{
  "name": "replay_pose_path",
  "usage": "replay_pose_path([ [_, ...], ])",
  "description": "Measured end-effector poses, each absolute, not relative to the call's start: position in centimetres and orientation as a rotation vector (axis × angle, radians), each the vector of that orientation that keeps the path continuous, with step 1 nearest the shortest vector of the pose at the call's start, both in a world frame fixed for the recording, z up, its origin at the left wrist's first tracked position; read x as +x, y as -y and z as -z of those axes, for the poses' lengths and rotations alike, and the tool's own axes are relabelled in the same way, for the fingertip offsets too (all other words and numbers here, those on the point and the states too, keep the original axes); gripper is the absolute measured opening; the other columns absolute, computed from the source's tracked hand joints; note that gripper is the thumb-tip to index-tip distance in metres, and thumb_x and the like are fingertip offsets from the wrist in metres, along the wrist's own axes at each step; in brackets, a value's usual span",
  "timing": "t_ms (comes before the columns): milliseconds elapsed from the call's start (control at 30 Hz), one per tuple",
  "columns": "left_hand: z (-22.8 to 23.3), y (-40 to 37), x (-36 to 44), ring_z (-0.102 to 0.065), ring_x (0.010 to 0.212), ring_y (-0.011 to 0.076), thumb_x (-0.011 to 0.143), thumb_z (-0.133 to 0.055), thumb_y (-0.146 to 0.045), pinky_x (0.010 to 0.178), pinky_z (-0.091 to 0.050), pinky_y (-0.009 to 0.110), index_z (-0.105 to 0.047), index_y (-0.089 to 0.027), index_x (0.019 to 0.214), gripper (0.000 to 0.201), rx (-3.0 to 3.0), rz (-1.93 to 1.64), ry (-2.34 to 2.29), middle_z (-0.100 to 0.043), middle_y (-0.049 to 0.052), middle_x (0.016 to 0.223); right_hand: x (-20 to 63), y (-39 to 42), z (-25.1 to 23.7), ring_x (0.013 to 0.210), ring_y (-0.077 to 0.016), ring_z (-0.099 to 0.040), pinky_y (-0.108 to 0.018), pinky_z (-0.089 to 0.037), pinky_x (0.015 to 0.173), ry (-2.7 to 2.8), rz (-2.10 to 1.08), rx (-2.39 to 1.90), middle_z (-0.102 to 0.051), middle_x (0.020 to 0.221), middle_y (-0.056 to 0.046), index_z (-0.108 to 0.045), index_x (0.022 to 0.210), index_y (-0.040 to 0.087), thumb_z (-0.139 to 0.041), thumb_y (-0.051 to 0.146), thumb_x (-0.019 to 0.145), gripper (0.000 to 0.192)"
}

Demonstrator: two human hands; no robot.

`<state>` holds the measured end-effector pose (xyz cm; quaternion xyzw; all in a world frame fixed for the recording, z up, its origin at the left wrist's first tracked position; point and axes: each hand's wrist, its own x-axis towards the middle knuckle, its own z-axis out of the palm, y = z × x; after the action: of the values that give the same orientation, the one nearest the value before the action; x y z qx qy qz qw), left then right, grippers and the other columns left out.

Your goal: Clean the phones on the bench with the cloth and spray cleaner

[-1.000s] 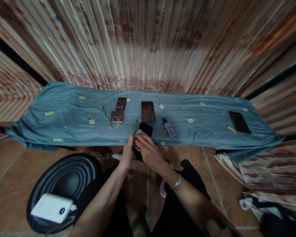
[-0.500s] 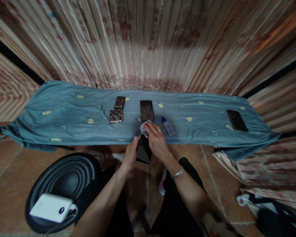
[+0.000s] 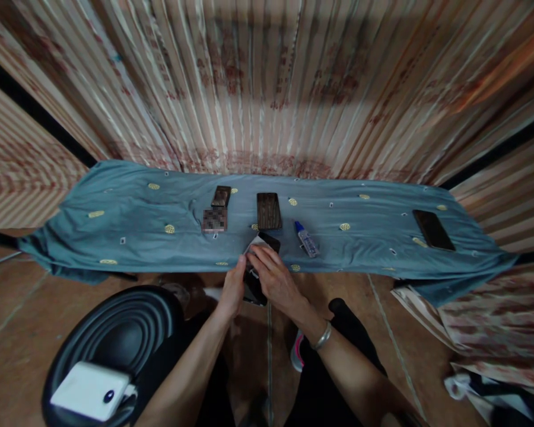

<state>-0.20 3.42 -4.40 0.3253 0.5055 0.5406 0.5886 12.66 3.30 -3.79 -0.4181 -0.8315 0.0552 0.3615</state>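
Note:
Over the near edge of the cloth-covered surface, my left hand point(image 3: 234, 286) is closed around the side of a dark smartphone point(image 3: 254, 289). My right hand point(image 3: 279, 283) presses a pale grey wiping cloth point(image 3: 254, 241) against its glossy face, fingers bunched together. Both hands partly hide the phone. Just beyond them lies a dark rectangular device point(image 3: 269, 212) with a streaky reflection. A clear bottle with a blue cap point(image 3: 306, 239) rests on its side to the right. Left of the hands are a small dark device point(image 3: 221, 196) and a blurred checkered one point(image 3: 215, 220).
Another dark phone point(image 3: 433, 230) lies at the right end of the blue-green patterned cloth point(image 3: 374, 237). A round black ridged stool point(image 3: 115, 320) at lower left carries a white power bank point(image 3: 91, 390) with a cable. Striped curtains point(image 3: 267, 89) hang behind, with dark poles at both sides.
My right hand and the cloth have shifted down and left over the phone. The phone is tilted differently, with its far corner now showing past the cloth. The view has tipped slightly.

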Motion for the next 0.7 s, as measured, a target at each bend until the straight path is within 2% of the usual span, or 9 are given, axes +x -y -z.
replay_pose_path([
  [200,2.4,-2.8,0.3,-0.061,0.12,0.0329,0.074,-0.062,-0.069,0.111,-0.036,0.044,-0.077,-0.014,0.098,0.063,0.882,-1.151,-1.116,-0.075,0.013,0.109,14.2,-5.4,4.1,0.135,-0.026,-0.045,-0.046,-0.044,0.112,2.058,-0.049,-1.187,-0.057,0.14,-0.017,-0.053,0.138,0.01,-0.036,0.01,0.096,0.046],
  [400,2.6,-3.1,-0.1,-0.062,0.118,0.0322,0.074,-0.061,-0.07,0.106,-0.041,0.043,-0.075,-0.014,0.104,0.065,0.735,-1.137,-1.037,-0.076,0.012,0.106,15.4,-6.0,4.3,0.132,-0.0242,-0.05,-0.047,-0.044,0.111,1.971,-0.17,-1.3,-0.059,0.136,-0.018,-0.052,0.139,0.01,-0.031,0.009,0.095,0.049],
  [567,2.3,-3.2,-0.2,-0.062,0.118,0.031,0.074,-0.066,-0.065,0.103,-0.045,0.041,-0.075,-0.015,0.103,0.058,0.612,-1.174,-0.97,-0.076,0.01,0.104,15.6,-5.7,4.2,0.13,-0.023,-0.053,-0.045,-0.042,0.112,1.752,-0.389,-1.353,-0.058,0.139,-0.014,-0.055,0.137,0.016,-0.037,0.021,0.096,0.045],
  [700,1.5,-3.1,0.2,-0.062,0.118,0.0292,0.071,-0.074,-0.049,0.102,-0.047,0.04,-0.075,-0.017,0.096,0.041,0.519,-1.241,-0.945,-0.076,0.007,0.105,15.1,-5.6,4.2,0.113,-0.025,-0.064,-0.043,-0.05,0.1,1.451,-0.643,-1.406,-0.069,0.123,-0.009,-0.063,0.127,0.02,-0.048,0.03,0.09,0.041],
])
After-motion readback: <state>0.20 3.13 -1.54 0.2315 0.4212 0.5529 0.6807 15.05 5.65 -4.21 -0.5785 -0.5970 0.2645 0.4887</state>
